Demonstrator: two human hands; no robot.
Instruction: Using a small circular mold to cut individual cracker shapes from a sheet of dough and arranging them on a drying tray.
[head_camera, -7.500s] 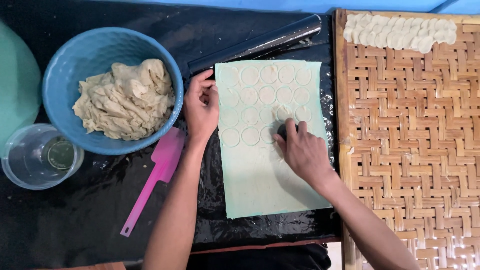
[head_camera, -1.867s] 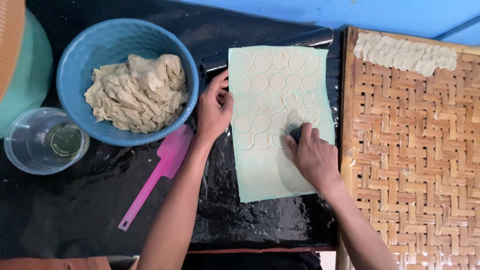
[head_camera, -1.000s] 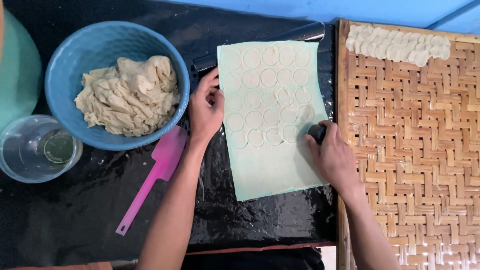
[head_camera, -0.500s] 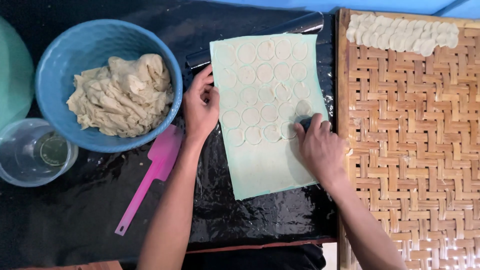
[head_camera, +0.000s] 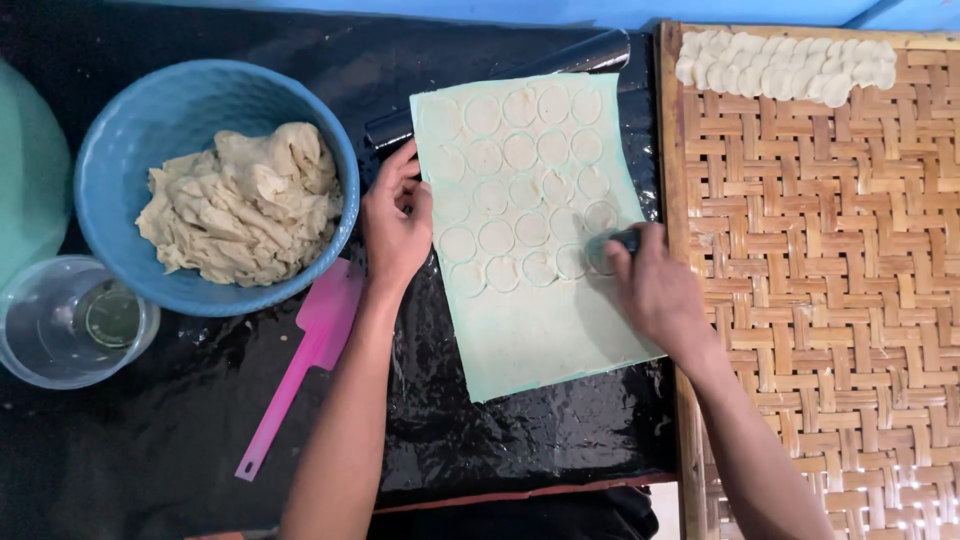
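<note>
I've got the dough sheet flat on the black desk, pale green, with rows of pressed circles across its upper half. My right hand has its fingers clenched round a small round cutter, pressing at the sheet's right edge, just beyond the last circle in the lowest row. My left hand rests on the sheet's left edge, fingers loosely curled and grasping nothing, pinning it down. By my reckoning about half is cut; the bare lower part nearer me is left (none of these rounds lifted out yet). Beyond my fingers lies a dark rolling pin. Left of my left hand sits the blue bowl of dough scraps, a pink spatula below it. Right of my right hand, the woven tray carries finished rounds at its far edge.
</note>
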